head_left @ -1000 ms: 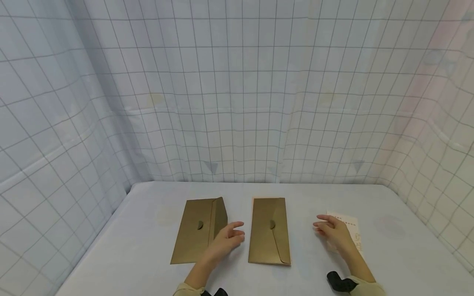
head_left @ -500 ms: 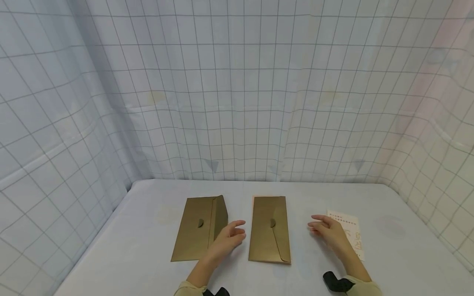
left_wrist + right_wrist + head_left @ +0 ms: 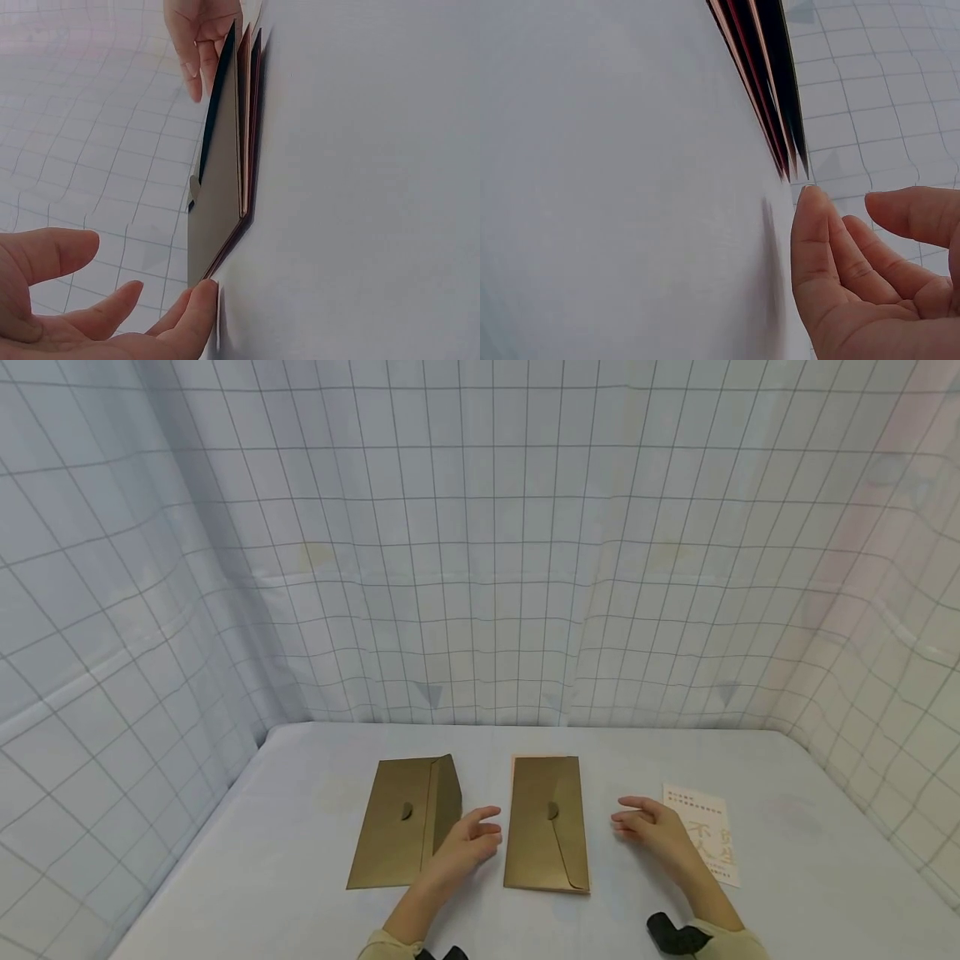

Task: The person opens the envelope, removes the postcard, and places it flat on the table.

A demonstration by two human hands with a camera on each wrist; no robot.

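In the head view a closed gold envelope [image 3: 546, 827] lies in the middle of the table, with a thin pale edge along its left side. The left wrist view shows the layers of this envelope [image 3: 219, 157] standing slightly apart. My left hand [image 3: 467, 849] hovers between it and another gold envelope [image 3: 396, 827] at the left, whose flap stands up. The fingers of that hand are relaxed and hold nothing. On the other side, my right hand [image 3: 658, 835] is held loosely, thumb apart and holding nothing. Just right of it lies a white card [image 3: 707, 835] with gold print, partly covered by the wrist.
A white cloth covers the table [image 3: 315, 802]. Behind and at both sides hangs a white curtain [image 3: 525, 568] with a dark grid. Black wrist straps [image 3: 675, 935] and pale yellow sleeves [image 3: 731, 945] show at the lower edge.
My right hand has moved left, away from the card, uncovering more of its print. The left hand has shifted only slightly to the right. Envelopes and card stay in place.
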